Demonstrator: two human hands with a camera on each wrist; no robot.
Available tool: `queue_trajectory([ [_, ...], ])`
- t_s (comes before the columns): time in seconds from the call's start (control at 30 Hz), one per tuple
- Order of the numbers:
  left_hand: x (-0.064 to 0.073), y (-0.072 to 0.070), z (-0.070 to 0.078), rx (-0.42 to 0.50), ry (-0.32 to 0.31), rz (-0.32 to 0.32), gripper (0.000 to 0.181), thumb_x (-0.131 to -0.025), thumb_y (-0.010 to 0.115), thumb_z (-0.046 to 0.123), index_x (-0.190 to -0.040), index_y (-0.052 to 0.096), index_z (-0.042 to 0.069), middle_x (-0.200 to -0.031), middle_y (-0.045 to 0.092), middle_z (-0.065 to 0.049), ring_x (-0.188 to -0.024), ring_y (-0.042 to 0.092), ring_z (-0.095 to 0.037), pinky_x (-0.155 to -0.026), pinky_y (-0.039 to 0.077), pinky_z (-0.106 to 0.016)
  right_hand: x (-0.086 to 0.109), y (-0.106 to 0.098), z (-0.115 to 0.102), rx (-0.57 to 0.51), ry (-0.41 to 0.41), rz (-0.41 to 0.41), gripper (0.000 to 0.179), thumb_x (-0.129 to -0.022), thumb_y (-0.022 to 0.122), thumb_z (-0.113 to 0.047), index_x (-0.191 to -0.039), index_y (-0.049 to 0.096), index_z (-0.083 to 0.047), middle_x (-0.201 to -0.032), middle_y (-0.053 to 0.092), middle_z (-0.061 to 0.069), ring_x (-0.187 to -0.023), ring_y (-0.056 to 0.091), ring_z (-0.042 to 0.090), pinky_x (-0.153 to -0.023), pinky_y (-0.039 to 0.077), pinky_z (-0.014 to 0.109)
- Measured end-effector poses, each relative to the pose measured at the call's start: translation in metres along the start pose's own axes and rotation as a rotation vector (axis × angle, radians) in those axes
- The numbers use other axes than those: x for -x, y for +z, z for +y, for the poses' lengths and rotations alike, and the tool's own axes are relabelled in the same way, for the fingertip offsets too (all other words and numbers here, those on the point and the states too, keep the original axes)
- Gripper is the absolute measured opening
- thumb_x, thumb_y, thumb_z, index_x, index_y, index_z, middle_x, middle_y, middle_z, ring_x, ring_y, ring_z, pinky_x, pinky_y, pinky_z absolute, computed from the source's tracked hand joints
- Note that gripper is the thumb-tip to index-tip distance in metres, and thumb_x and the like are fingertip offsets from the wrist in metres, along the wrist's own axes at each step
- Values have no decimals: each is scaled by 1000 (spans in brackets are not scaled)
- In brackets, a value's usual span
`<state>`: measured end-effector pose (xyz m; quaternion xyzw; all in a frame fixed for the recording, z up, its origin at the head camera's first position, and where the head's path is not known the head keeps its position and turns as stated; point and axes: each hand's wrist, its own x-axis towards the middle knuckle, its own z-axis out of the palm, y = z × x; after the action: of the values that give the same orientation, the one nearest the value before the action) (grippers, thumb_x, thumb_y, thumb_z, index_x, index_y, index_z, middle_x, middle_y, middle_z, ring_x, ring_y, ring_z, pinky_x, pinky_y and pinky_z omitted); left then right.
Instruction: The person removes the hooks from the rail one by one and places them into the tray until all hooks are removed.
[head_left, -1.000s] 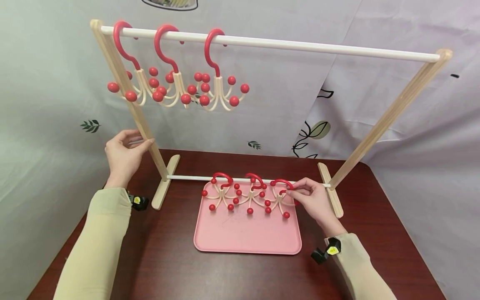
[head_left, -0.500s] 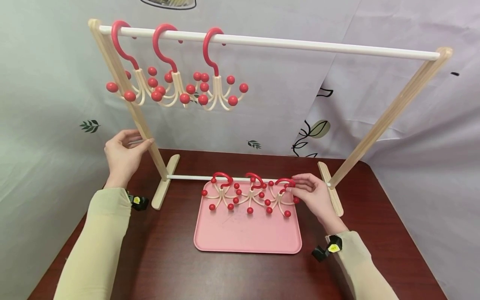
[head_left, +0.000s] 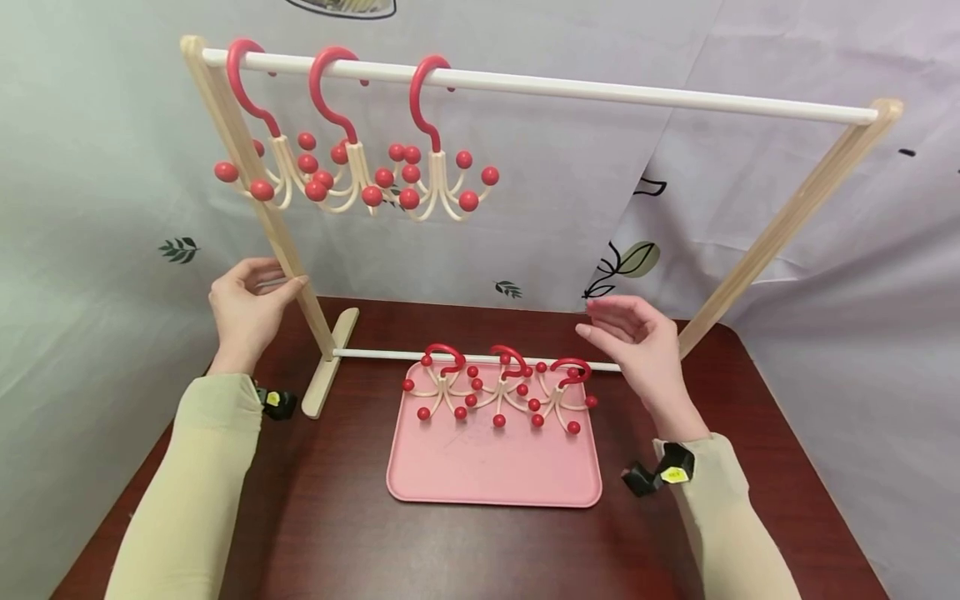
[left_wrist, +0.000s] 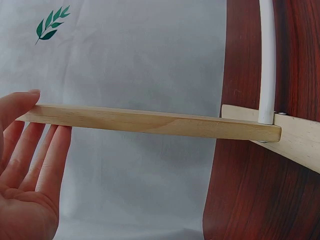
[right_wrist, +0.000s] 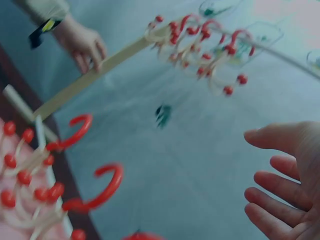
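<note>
My left hand [head_left: 251,312] pinches the left wooden post [left_wrist: 150,121] of a rack, thumb on one face and fingertips on the opposite one. My right hand [head_left: 637,350] is raised above the pink tray's right side, thumb and fingers apart, holding nothing. Below and left of it a hanger [head_left: 558,392] with a red hook and red-balled prongs lies on the pink tray [head_left: 491,475]. Two similar hangers, a middle one [head_left: 502,390] and a left one [head_left: 444,383], lie alongside. Three more, including the rightmost hanging hanger [head_left: 437,179], hang from the white top rail [head_left: 600,87].
A white lower bar [head_left: 375,355] runs behind the tray, close to the hooks. The right post [head_left: 787,221] rises behind my right hand, which hides its foot. A patterned cloth [head_left: 525,250] hangs behind the dark wooden table [head_left: 337,517].
My right hand has let go of the rightmost hanger on the tray and risen away from it. That hanger has settled slightly flatter. My left hand has stayed on the post.
</note>
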<state>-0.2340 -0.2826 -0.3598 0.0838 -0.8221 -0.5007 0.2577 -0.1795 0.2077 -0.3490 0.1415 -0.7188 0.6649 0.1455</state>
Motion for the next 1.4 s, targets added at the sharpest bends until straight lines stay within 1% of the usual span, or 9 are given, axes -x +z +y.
queue_trajectory([
  [0.13,-1,0,1,2,4,-4,46,-86,84,30,-125,69,10,-113,71,-3,-91,67,2,-79,56,-17,-7,13,-14,-49,-57,-1,39,-83,83,2,-119,68,4,-119,68,23,-107,70,25,-95,54,34],
  [0.23,-1,-1,1,1,3,-5,46,-86,84,31,-124,70,10,-114,72,-4,-91,67,1,-79,56,-17,-11,23,-25,-67,-94,-15,38,-84,83,2,-119,69,3,-119,69,20,-108,69,27,-96,54,37],
  [0.5,1,-1,2,-6,7,-4,47,-87,83,33,-125,69,10,-115,71,-6,-93,68,-1,-82,57,-21,-22,47,-58,-86,-177,-58,37,-83,83,2,-119,70,0,-120,69,18,-112,67,29,-99,53,39],
  [0.83,1,-1,2,-12,8,-5,48,-87,83,33,-126,69,9,-117,71,-7,-94,69,-3,-82,57,-21,-56,71,-104,-158,-266,-90,37,-80,83,6,-115,72,-1,-117,70,17,-111,67,30,-100,52,41],
  [0.97,0,-1,1,-4,3,-3,47,-86,84,32,-125,70,10,-116,71,-5,-92,68,0,-81,56,-19,-71,83,-126,-192,-259,-96,35,-80,83,5,-113,73,-2,-115,71,17,-110,67,29,-100,52,40],
  [1.1,0,-1,0,-3,0,-5,47,-86,84,32,-125,69,10,-115,71,-4,-91,67,1,-80,56,-17,-78,95,-150,-226,-240,-109,33,-82,82,5,-112,73,-2,-115,71,16,-112,67,27,-102,50,38],
  [1.2,0,-1,0,-2,-1,-5,47,-87,83,32,-125,69,10,-114,71,-3,-91,67,1,-80,56,-18,-82,104,-163,-220,-250,-124,33,-83,81,5,-114,72,-1,-116,72,14,-114,66,25,-105,48,36],
  [1.3,0,-1,1,-3,-2,-5,46,-87,83,32,-125,69,10,-114,71,-3,-91,67,1,-81,56,-18,-89,112,-168,-195,-259,-138,35,-83,80,4,-117,72,0,-116,72,11,-115,66,22,-105,47,33],
  [1.4,0,-1,2,-4,-3,-5,46,-87,83,32,-125,69,10,-115,71,-4,-92,68,0,-82,57,-19,-97,119,-167,-169,-252,-154,38,-84,81,3,-121,71,1,-117,73,8,-117,65,19,-105,47,31],
])
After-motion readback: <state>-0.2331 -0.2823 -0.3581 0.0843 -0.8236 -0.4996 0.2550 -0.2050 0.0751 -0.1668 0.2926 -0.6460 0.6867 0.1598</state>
